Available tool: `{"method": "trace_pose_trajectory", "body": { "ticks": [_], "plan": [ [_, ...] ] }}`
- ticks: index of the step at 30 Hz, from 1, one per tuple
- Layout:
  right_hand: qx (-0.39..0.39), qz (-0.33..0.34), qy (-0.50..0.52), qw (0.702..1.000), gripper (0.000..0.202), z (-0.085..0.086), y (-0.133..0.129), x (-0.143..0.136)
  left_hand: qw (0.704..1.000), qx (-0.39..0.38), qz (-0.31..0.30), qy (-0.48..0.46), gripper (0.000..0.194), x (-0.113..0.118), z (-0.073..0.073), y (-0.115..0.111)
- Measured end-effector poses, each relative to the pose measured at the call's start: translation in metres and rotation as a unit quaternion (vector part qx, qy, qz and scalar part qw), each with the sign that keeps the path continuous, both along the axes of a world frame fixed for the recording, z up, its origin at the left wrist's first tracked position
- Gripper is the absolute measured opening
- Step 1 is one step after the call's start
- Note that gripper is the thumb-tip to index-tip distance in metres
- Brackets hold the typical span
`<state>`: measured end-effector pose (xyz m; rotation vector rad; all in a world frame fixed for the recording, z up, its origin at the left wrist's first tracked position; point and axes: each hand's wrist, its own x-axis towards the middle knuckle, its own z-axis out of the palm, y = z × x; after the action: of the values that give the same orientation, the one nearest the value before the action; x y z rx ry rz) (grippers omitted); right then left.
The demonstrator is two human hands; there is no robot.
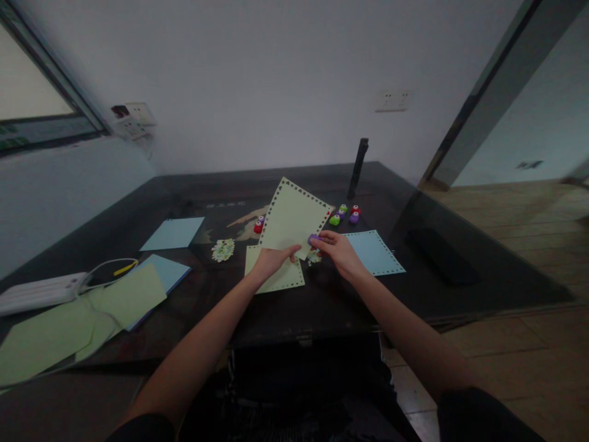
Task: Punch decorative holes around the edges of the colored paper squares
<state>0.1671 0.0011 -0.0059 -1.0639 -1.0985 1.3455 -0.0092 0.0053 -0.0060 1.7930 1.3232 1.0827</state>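
My left hand (275, 263) grips the bottom edge of a pale yellow-green sheet of paper (294, 215), held tilted above the table. Small cut-out holes run along several of its edges. At the sheet's lower right edge, my right hand (338, 248) has its fingers closed on a small purple paper punch (315, 239). Beneath lies another yellow-green sheet (280, 279) with holes along its edge. A light blue sheet (375, 253) with punched edges lies right of my right hand. Small paper cut-outs (315, 256) show under the purple punch, and a bigger heap of cut-outs (223, 249) lies to the left.
Behind the right hand stand several green, purple and red punches (343, 212), with a red one (258, 227) behind the held sheet. Blue paper (173, 234), loose yellow-green sheets (50, 328) and a white power strip (41, 293) with a cable lie left. A black upright object (358, 169) stands at the back.
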Motion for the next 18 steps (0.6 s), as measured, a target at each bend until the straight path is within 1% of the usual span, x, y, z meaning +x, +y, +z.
{"method": "trace_pose_trajectory", "body": {
  "ticks": [9,13,18],
  "plan": [
    [-0.003,0.003,0.006,1.0,0.032,-0.001,0.0006,0.0,1.0,-0.019,0.005,-0.004,0.024,0.0002,-0.0007,-0.0003],
    [-0.006,0.0,0.021,1.0,0.032,-0.0033,0.0021,-0.0006,1.0,-0.031,0.003,-0.001,0.025,-0.0008,-0.0015,0.0],
    [0.008,0.002,0.021,1.0,0.031,-0.0061,0.0034,-0.0004,1.0,-0.021,-0.007,0.003,0.028,-0.0015,-0.0021,0.0002]
  ]
}}
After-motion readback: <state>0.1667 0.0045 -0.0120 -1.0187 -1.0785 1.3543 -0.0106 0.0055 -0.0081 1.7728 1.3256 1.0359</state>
